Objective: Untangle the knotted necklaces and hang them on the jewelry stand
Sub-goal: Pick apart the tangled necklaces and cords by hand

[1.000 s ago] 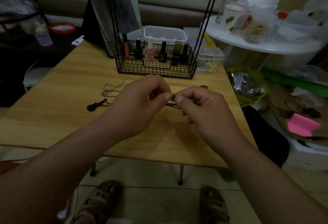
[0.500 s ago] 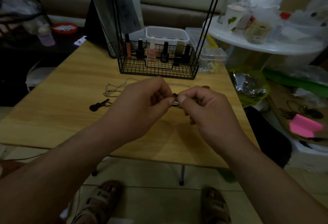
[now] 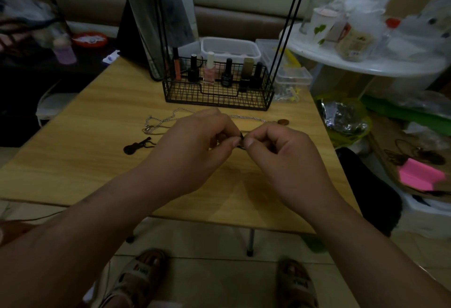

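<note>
Still, the dark cord (image 3: 241, 139) was held pinched above the table (image 3: 97, 156) between the curled fingertips of the left hand (image 3: 195, 151) and right hand (image 3: 280, 158), scarcely shifted from a moment before, so untangling was judged unfinished, the stand (image 3: 185, 92) unused.

I read no legible text anywhere.
Black nail polish bottle (image 3: 227, 74), in base basket of jewelry stand (image 3: 217, 102): pale label, lettering too small for me.
Jar (image 3: 355, 43), right of stand: printed label, blurred.
White cup (image 3: 322, 24), right of stand: green leaf marks, no words I can read.
Red lid (image 3: 89, 39), far left of stand: white marking, unclear.
Sandals (image 3: 140, 271), below stand, nearest me: dark strap lettering, unreadable.
</note>
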Available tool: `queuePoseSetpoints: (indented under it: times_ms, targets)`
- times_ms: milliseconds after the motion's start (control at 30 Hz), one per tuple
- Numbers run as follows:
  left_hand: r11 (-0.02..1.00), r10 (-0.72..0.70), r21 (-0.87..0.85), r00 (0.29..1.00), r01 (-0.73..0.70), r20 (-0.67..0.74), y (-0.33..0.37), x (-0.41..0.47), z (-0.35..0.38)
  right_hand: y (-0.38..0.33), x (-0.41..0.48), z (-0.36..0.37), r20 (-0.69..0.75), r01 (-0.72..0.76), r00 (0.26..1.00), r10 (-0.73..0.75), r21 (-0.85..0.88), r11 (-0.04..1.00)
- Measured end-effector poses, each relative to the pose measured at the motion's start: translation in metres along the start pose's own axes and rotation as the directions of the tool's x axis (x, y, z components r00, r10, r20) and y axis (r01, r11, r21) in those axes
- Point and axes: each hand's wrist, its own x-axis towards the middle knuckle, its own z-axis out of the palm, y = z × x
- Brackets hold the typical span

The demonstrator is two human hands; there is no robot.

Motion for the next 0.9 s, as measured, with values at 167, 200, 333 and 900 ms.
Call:
queuePoseSetpoints:
  times_ms: [167,200,333,900]
  targets:
    - [1.0,0.029,0.002,0.996,-0.029,0.087,-0.001,0.001,-0.001,0.001,-0.002,-0.003,0.067,0.049,0.997,-0.042,-0.107,0.993]
    - [0.999,0.035,-0.002,0.995,-0.035,0.095,-0.001,0.001,-0.002,0.001,-0.002,-0.004,0.078,0.052,0.996,-0.043,-0.113,0.992]
    - [0.997,0.037,-0.074,0.994,-0.029,0.107,-0.002,0.0,-0.002,0.001,-0.002,-0.006,0.116,0.045,0.993,-0.035,-0.088,0.995]
    - [0.976,-0.018,-0.213,0.993,0.042,0.115,0.001,-0.002,-0.008,-0.009,0.003,-0.019,0.24,-0.17,0.963,0.124,0.182,0.969]
